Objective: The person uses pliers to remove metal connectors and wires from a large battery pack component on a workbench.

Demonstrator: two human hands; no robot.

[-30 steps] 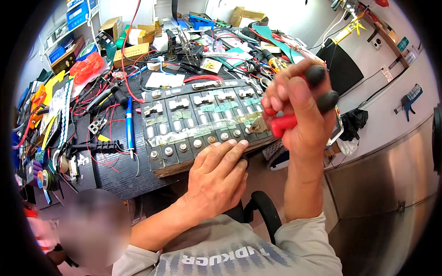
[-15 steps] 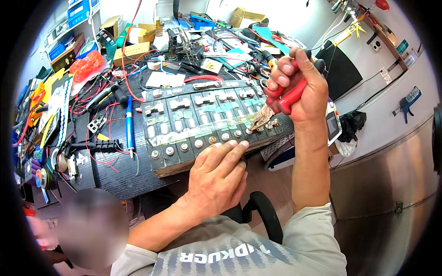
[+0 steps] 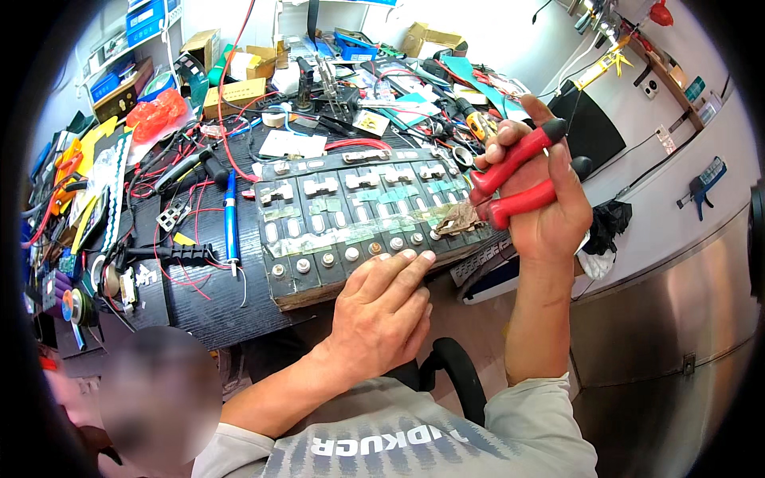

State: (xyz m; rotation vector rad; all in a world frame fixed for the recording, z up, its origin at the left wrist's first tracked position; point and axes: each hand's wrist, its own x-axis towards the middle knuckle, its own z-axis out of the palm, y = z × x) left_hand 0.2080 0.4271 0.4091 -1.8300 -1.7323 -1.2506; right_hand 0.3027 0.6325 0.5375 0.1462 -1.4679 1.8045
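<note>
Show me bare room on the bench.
Black tabletop lies bare along the front edge, left of the dark pack; a narrow strip shows between the pack and the blue tool. Crowded: behind the pack, around the red cables and white sheet, and far left.

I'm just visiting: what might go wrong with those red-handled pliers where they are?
First, the pliers in the right hand might slip off the bolts near their jaws and perhaps nick the left hand, whose fingertips rest by the same row.
Second, the dark block looks like a battery pack; if it holds charge, metal jaws bridging two bolts might spark.
</note>
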